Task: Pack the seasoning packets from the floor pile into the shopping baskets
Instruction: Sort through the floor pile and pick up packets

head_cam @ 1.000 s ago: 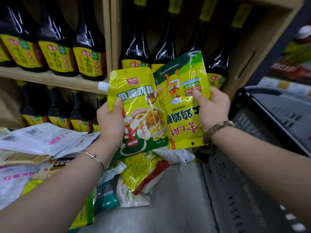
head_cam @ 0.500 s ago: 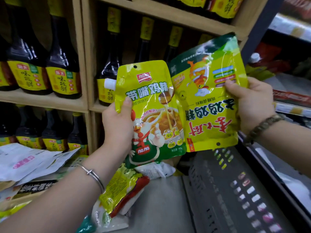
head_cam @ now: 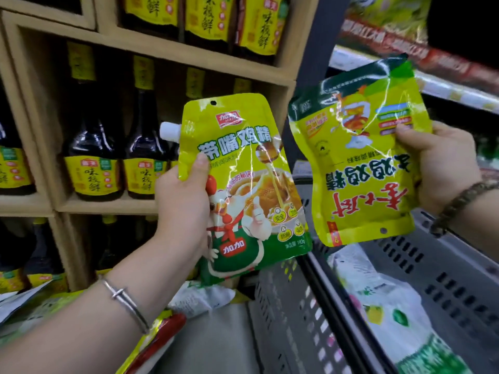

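Head view: left hand (head_cam: 183, 211) grips one yellow spout packet (head_cam: 243, 171). Right hand (head_cam: 442, 168) grips one upside-down yellow packet (head_cam: 361, 157) at 2 o'clock. Two packets, held apart. Grey basket (head_cam: 432, 265) at 4 o'clock has white packets (head_cam: 383, 306) inside. Floor pile (head_cam: 162, 333) lies at 7 o'clock.

Two seasoning packets, the spouted pouch (head_cam: 243, 171) and the green-topped pouch (head_cam: 359, 163), show glossy, crinkled plastic film that throws back white glare. Behind them, dark bottles (head_cam: 93, 147) gleam on a matt, raw-looking wooden shelf (head_cam: 189, 54). A smooth metal bangle (head_cam: 125, 306) shines at one wrist — the grey basket (head_cam: 445, 271) is dull, perforated plastic.
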